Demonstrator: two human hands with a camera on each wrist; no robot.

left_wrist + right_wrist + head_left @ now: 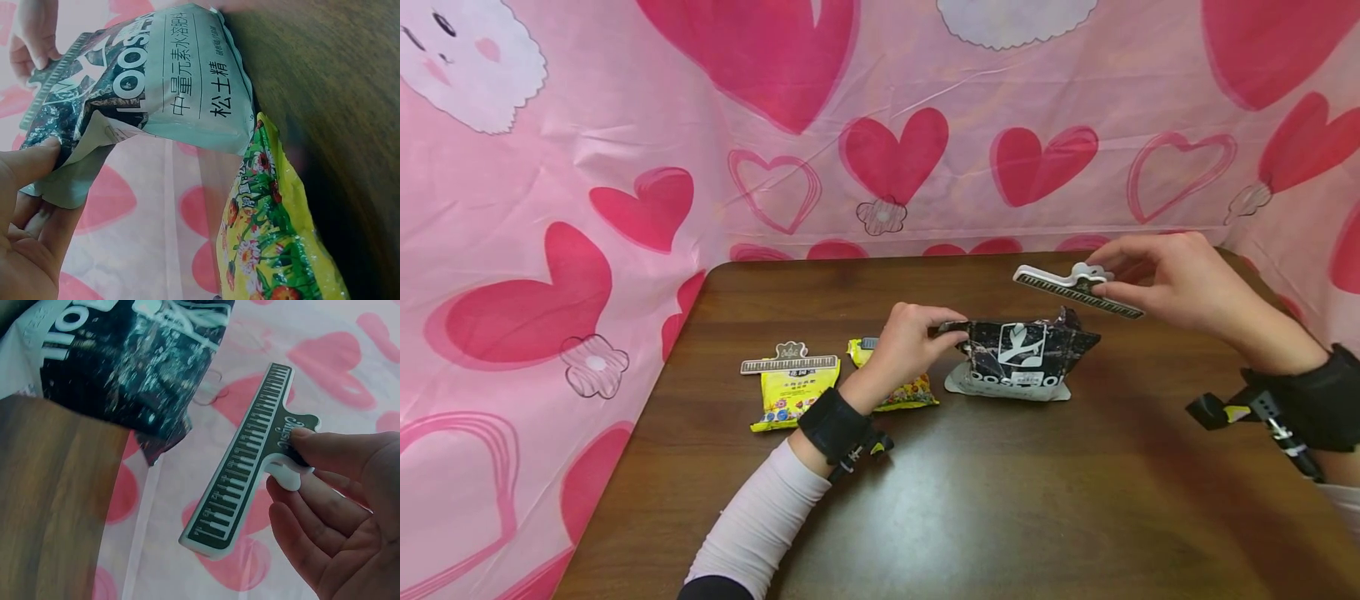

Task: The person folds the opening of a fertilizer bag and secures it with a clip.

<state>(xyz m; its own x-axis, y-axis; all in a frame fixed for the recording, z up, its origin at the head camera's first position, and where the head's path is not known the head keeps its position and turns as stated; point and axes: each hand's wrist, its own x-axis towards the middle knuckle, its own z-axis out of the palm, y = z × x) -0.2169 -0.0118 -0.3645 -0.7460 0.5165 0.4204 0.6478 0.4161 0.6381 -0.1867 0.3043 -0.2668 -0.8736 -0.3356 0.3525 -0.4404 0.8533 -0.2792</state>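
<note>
A black and white bag stands on the brown table, and my left hand pinches its folded top left corner. The left wrist view shows my thumb on that bag. My right hand holds a white clip printed with piano keys in the air, just above and right of the bag. In the right wrist view my fingers pinch the clip at its handle, with the bag to its left.
A yellow flowered packet with a piano-key clip on its top lies at the left. A second yellow packet lies partly under my left hand. Pink heart-printed sheets wall the table on three sides.
</note>
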